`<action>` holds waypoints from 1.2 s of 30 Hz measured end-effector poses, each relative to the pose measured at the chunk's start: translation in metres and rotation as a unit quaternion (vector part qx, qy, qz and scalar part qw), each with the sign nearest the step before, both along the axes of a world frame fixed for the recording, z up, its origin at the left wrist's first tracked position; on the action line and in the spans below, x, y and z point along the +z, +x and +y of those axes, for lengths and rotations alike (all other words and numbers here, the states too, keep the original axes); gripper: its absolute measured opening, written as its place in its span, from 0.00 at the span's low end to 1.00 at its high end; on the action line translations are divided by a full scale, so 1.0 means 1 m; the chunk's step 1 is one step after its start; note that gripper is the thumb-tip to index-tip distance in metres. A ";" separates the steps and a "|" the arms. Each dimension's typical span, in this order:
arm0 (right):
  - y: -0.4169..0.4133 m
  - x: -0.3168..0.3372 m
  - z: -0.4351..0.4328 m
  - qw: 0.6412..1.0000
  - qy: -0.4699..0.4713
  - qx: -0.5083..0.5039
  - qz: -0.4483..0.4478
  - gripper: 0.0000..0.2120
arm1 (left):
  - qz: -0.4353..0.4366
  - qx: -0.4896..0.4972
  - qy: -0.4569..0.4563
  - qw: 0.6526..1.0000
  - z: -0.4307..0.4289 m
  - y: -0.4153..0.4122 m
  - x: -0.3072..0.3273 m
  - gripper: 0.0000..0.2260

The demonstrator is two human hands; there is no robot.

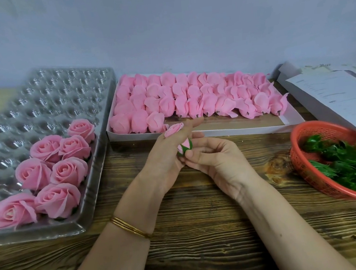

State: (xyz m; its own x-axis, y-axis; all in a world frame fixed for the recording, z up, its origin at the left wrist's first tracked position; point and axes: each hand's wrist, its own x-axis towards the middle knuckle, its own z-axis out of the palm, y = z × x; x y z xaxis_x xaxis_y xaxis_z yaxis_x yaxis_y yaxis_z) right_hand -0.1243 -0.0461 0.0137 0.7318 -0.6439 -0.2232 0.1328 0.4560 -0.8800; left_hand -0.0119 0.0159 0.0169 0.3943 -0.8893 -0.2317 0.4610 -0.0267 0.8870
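Now: rosebud (173, 130) held; tray (37, 101) w/ 7 roses (68, 171), basket (306, 172) w/ sepals (347, 166).

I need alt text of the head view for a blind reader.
The left hand grips a pink rose and the right hand pinches its green base, above a wooden table. A tray with seven roses lies left, a box of rose heads behind, a basket of green leaves right.
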 end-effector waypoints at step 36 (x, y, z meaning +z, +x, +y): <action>-0.001 -0.001 -0.002 0.999 -0.043 0.002 -0.004 0.19 | 0.016 -0.029 0.008 0.999 0.005 0.003 0.002 0.12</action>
